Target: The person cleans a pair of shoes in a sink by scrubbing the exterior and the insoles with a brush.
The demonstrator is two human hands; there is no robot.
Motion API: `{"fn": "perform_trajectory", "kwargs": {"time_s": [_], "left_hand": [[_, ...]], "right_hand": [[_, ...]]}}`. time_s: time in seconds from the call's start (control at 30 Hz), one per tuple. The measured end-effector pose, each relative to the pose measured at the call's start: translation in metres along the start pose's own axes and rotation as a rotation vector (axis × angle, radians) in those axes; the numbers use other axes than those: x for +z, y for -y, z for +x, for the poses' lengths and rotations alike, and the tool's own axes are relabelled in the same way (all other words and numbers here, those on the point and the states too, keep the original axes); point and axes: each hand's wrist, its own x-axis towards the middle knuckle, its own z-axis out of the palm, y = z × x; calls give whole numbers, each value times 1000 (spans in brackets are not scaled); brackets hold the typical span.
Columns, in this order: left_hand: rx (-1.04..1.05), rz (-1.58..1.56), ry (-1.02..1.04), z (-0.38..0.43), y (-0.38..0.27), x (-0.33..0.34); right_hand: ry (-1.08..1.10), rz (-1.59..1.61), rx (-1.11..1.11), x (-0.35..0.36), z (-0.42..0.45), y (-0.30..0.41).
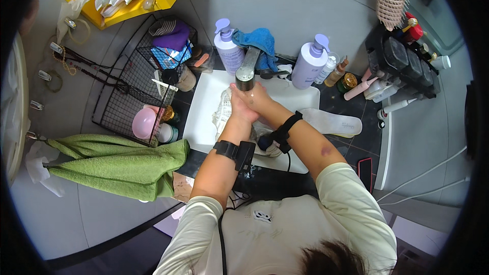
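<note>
My left hand [243, 107] and my right hand [256, 97] press together under the spout of the metal faucet [248, 67]. Their fingers overlap and are partly hidden by the spout, so I cannot tell whether anything lies between them. Water wets the skin. Below them is a white rectangular sink [198, 122]. A wet white shoe [222, 110] lies in it, left of my hands. Beneath my forearms, a second light-coloured shoe [269, 151] is largely covered. A pale insole [332, 121] rests across the sink's right rim and the dark tiled counter [344, 145].
Two lilac pump bottles [229, 51] [310, 63] flank the faucet, which has a blue cloth [259, 44] draped on it. A black wire basket [130, 91] and green towel [126, 168] hang at left. A phone [365, 173] and black organizer [401, 57] are at right.
</note>
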Motion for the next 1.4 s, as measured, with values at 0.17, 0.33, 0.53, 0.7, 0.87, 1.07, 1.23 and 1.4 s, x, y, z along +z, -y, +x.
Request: {"fn": "perform_trajectory", "kwargs": {"time_s": [0.17,0.33,0.53,0.7,0.87,1.07,1.23,1.4], "left_hand": [[-13,116,-100,-11,-10,-2],[391,934,-237,-48,-34,-33],[448,1738,-701,-76,-70,-110],[621,1584,-355,-69,-40,-89],[374,1362,-106,-61,-24,-55],[318,1355,-18,-34,-17,-14],[490,1665,-307,-18,-39,-22],[219,2040,-186,-1,-53,-24]], "right_hand": [[-7,-202,-261,-17,-6,5],[142,-500,-186,-22,-29,-19],[291,-292,-287,11,-80,-46],[79,-215,-176,4,-90,-57],[77,-549,-161,-14,-99,-41],[-83,-427,-149,-1,-103,-63],[-20,-125,27,-27,-93,-64],[-25,-363,-23,-8,-102,-63]]}}
